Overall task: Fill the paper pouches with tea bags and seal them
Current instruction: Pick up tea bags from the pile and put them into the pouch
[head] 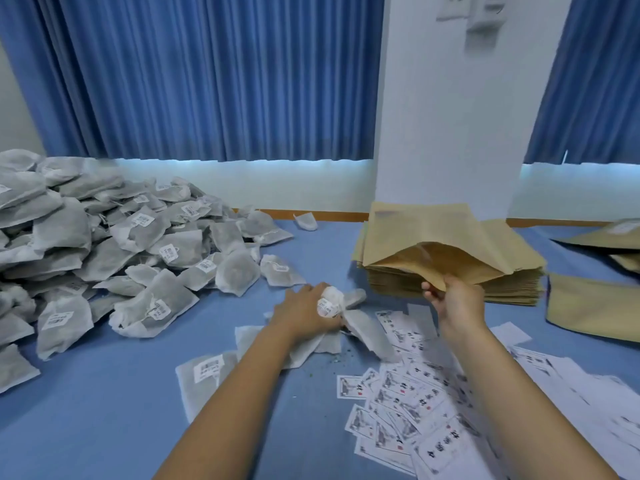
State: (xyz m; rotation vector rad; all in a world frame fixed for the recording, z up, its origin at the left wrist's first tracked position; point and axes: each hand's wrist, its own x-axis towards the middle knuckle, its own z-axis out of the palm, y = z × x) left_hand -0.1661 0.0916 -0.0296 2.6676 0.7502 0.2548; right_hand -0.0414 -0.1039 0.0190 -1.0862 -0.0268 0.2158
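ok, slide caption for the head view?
Left hand grips bunched white mesh tea bags; right hand holds open brown paper pouch.

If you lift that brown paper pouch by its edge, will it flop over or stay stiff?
Probably fairly stiff: the paper pouch, pinched at its lower edge by the right hand, stands up with its mouth open instead of drooping. It seems light, since a pinch alone holds it up. It would likely crease if squeezed, being thin paper.

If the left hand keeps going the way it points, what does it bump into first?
Probably the pouch stack. The left hand, gripping tea bags, points toward its left edge across bare table; depth is unclear.
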